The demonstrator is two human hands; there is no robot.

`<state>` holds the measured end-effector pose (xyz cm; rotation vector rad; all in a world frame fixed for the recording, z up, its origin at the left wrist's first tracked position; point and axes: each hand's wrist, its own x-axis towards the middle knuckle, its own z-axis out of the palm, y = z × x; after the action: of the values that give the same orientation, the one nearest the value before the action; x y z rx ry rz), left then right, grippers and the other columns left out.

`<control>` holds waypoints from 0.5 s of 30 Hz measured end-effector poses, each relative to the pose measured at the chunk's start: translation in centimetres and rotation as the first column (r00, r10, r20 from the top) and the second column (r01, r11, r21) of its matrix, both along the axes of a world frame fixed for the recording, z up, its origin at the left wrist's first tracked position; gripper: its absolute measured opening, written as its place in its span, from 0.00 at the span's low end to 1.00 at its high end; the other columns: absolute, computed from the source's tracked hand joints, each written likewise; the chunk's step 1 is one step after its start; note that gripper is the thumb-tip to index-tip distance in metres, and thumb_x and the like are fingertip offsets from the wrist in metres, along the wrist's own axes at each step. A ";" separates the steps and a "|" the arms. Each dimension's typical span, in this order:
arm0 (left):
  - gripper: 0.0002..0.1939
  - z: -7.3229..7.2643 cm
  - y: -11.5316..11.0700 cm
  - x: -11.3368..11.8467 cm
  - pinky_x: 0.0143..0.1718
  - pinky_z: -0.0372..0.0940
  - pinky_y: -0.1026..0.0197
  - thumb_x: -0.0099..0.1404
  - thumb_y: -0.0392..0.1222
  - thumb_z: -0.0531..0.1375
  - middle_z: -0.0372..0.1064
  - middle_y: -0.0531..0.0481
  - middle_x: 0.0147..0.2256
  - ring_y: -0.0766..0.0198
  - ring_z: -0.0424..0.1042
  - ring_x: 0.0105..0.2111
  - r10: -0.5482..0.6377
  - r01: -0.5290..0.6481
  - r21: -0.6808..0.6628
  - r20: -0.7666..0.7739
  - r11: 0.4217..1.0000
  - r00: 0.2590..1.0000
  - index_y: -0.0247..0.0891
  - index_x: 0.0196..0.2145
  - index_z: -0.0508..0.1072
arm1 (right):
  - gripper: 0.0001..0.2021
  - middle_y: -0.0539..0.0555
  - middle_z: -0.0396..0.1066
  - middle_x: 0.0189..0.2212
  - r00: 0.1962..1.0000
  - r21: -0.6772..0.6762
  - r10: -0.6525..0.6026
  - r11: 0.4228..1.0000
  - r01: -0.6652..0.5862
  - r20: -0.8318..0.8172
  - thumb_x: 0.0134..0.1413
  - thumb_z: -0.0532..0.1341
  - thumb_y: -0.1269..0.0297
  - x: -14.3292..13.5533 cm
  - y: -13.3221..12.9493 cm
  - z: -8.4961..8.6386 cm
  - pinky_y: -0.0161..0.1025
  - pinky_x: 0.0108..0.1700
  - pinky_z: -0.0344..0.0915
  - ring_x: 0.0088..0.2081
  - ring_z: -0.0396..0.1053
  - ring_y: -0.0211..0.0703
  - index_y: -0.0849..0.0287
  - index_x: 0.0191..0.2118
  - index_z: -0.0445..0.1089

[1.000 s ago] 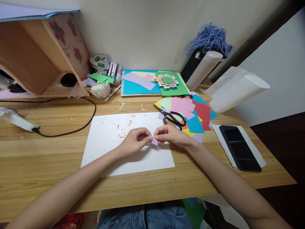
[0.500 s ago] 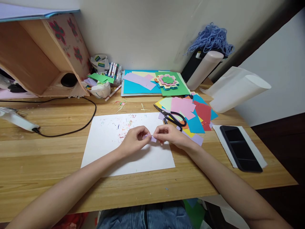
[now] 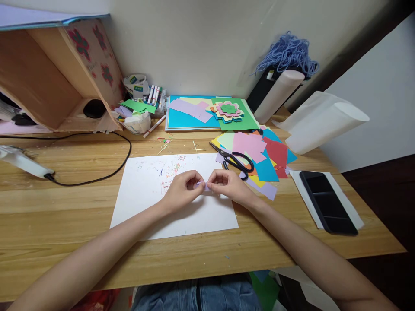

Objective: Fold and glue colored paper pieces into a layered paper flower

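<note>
Over a white sheet of paper [image 3: 149, 216] marked with coloured specks, both hands meet at a small piece of purple paper [image 3: 206, 187]. My left hand [image 3: 184, 188] is closed, thumb and forefinger pinching the piece from the left. From the right, my right hand [image 3: 228, 185] pinches its other end between thumb and fingertips. Most of the purple piece is hidden by the fingers. Just beyond my right hand, black-handled scissors [image 3: 238, 160] lie on scattered coloured paper pieces [image 3: 249, 144].
A layered paper flower [image 3: 229, 110] rests on stacked coloured sheets [image 3: 191, 123] at the back. Markers [image 3: 154, 95] and a scrap-filled cup [image 3: 138, 123] stand left of it. On the right lie a phone [image 3: 327, 203] and a paper roll [image 3: 327, 125]. A glue gun [image 3: 26, 162] lies at left.
My right hand's fingers have shifted slightly and closed on the right end of the purple paper, covering more of it. My left hand has stayed nearly still.
</note>
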<state>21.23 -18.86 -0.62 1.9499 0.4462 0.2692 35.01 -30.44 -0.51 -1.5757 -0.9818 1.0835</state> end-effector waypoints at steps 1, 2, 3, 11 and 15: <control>0.07 0.0 0.0 0.0 0.25 0.54 0.65 0.58 0.40 0.53 0.64 0.53 0.25 0.70 0.58 0.24 0.001 -0.001 -0.002 -0.001 1.000 1.000 0.35 0.27 0.67 | 0.09 0.50 0.64 0.23 1.000 0.002 -0.005 1.000 0.005 -0.001 0.45 0.62 0.60 0.0 0.0 0.0 0.33 0.27 0.57 0.25 0.60 0.34 0.61 0.27 0.66; 0.07 0.0 0.0 0.0 0.25 0.54 0.65 0.58 0.40 0.53 0.65 0.53 0.25 0.70 0.59 0.24 0.001 -0.001 -0.005 0.000 1.000 1.000 0.35 0.27 0.67 | 0.09 0.50 0.64 0.24 1.000 0.003 -0.012 1.000 0.012 -0.002 0.45 0.62 0.60 -0.1 0.0 0.0 0.33 0.27 0.57 0.25 0.60 0.34 0.61 0.27 0.66; 0.07 0.0 0.0 0.0 0.25 0.54 0.65 0.58 0.40 0.53 0.65 0.52 0.25 0.70 0.59 0.24 0.000 0.001 -0.008 0.002 1.000 1.000 0.35 0.27 0.67 | 0.09 0.50 0.64 0.24 1.000 0.006 -0.021 1.000 0.021 -0.005 0.45 0.62 0.60 -0.1 0.0 0.0 0.33 0.27 0.57 0.25 0.61 0.34 0.61 0.27 0.66; 0.07 0.1 0.0 0.0 0.25 0.54 0.65 0.58 0.41 0.54 0.64 0.53 0.25 0.70 0.58 0.24 -0.013 0.013 -0.020 0.008 1.000 1.000 0.35 0.26 0.67 | 0.09 0.50 0.64 0.24 1.000 0.037 -0.017 0.999 0.017 -0.012 0.45 0.62 0.61 -0.2 0.1 -0.2 0.34 0.30 0.59 0.28 0.62 0.36 0.61 0.27 0.65; 0.08 0.2 0.0 0.0 0.25 0.54 0.65 0.58 0.41 0.53 0.64 0.52 0.24 0.70 0.58 0.24 -0.004 0.004 -0.026 0.000 1.000 1.000 0.35 0.26 0.67 | 0.09 0.50 0.64 0.25 1.000 0.024 -0.003 1.000 0.003 -0.030 0.45 0.62 0.60 -0.1 0.1 -0.2 0.34 0.30 0.60 0.28 0.62 0.36 0.61 0.28 0.65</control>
<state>21.25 -18.86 -0.43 1.9255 0.4439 0.2601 34.96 -30.38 -0.72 -1.5367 -0.9691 1.0862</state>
